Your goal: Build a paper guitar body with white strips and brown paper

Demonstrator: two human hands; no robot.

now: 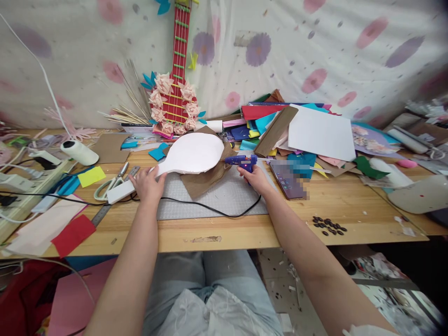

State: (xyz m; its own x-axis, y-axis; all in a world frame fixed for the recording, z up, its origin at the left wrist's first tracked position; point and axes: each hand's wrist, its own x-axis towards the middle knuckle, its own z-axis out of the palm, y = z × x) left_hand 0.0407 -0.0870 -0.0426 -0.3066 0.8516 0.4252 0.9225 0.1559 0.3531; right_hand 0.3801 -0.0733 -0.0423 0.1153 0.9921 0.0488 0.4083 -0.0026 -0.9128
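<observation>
My left hand (149, 184) grips the neck of a white guitar-shaped foam cutout (194, 154) that lies over brown cardboard (206, 179) on a grey cutting mat (231, 198). My right hand (255, 179) is closed on a blue hot glue gun (241, 161), its nozzle pointing left at the right edge of the cutout's round body. The gun's black cord (210, 210) loops across the mat.
A red paper guitar with pink flowers (175, 102) leans on the floral backdrop. Scissors (112, 182), a metal ruler (101, 214), a yellow note and red paper lie left. A phone (289, 179), stacked coloured sheets (308, 130) and dark beads (329, 225) sit right.
</observation>
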